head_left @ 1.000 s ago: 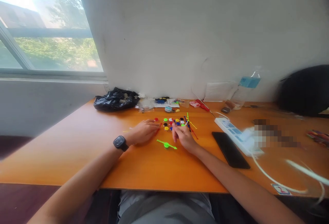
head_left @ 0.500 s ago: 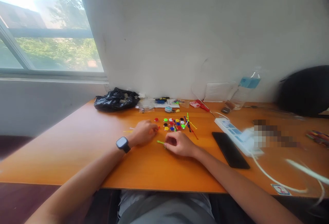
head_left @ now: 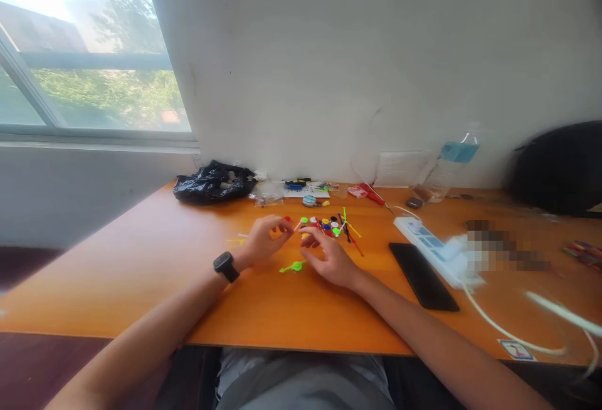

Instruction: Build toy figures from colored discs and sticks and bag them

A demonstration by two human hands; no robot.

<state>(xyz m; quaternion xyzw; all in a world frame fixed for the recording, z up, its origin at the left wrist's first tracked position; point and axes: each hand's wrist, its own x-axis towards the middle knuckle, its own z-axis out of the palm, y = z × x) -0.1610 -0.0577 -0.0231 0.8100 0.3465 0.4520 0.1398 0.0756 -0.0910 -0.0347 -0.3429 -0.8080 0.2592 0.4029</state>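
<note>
Orange wooden desk (head_left: 141,272), head cam: our left hand (head_left: 263,242) has its fingertips pinched shut on a thin pale plastic stick (head_left: 298,225), just in front of the pile of small coloured discs and sticks (head_left: 329,225). Our right hand (head_left: 332,259) sits curled by the stick's other end, and we honestly can't tell if it's gripping. A bright green stick with a disc (head_left: 292,266) lies flat on the desk between our hands.

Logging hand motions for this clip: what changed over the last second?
The right hand covered the green piece, left it shifted leftward and turned, then let go. The left hand rose, pinching a thin stick. The phone and black bag stayed put.
</note>
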